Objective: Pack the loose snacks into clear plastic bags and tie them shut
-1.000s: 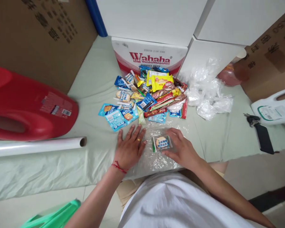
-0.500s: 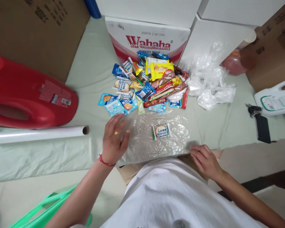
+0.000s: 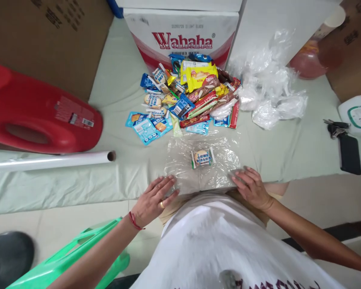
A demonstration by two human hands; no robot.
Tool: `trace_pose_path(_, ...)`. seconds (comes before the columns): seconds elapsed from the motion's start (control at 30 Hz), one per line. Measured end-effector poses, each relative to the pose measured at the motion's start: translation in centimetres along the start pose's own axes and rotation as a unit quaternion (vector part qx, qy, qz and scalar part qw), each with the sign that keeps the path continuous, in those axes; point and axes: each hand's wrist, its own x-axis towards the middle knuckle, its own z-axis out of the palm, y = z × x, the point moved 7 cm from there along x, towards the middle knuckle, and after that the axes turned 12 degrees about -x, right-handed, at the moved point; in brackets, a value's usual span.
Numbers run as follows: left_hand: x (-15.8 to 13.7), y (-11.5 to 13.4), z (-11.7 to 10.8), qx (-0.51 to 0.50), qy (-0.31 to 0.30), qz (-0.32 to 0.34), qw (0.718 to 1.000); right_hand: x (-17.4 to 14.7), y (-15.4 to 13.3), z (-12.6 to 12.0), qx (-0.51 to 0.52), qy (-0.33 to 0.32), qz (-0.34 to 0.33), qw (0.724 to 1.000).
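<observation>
A sheet of clear plastic film (image 3: 183, 176) lies on the cloth at the near edge of the table. On it rests one small wrapped biscuit (image 3: 202, 157) in a white, blue and green packet. My left hand (image 3: 158, 196) lies flat on the film's near-left corner, fingers stretched out. At the near-right corner, my right hand (image 3: 249, 186) touches the film with its fingers slightly bent and apart. Neither hand grips anything. Just beyond the film is a heap of wrapped snacks (image 3: 195, 96), with a yellow packet (image 3: 200, 78) on top.
A white Wahaha carton (image 3: 183, 40) stands behind the heap. Crumpled clear plastic bundles (image 3: 267, 92) lie to its right. A red jug (image 3: 48, 116) and a roll of film (image 3: 57, 159) are on the left, with keys and a black case (image 3: 349, 152) far right.
My left hand has come down from beside the film's left edge to its near-left corner and flattened. My right hand has shifted slightly inward onto the film. The biscuit stays on the film.
</observation>
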Motion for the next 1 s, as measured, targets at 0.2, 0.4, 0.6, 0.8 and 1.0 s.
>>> trace_pose_path(0.2,0.0,0.0,0.1,-0.015,-0.042,-0.006,0.999,-1.1,-0.3,0.2,0.028,-0.065,-0.038,0.997)
trace_pose_path(0.4,-0.6,-0.5,0.7,0.000,-0.023,-0.020,1.000,-0.7,0.0,-0.2,0.035,-0.025,0.002,0.999)
trace_pose_path(0.6,0.5,-1.0,-0.6,-0.078,-0.001,-0.066,0.995,2.3,-1.4,-2.2,0.168,0.018,0.044,0.985)
trace_pose_path(0.8,2.7,-4.1,-2.9,-0.260,0.002,-0.160,0.952,4.5,2.5,-1.9,0.379,-0.022,0.247,0.892)
trace_pose_path(1.0,7.9,-7.8,-3.9,-0.416,-0.031,-0.243,0.876,4.4,4.7,1.0,0.512,-0.040,0.409,0.755)
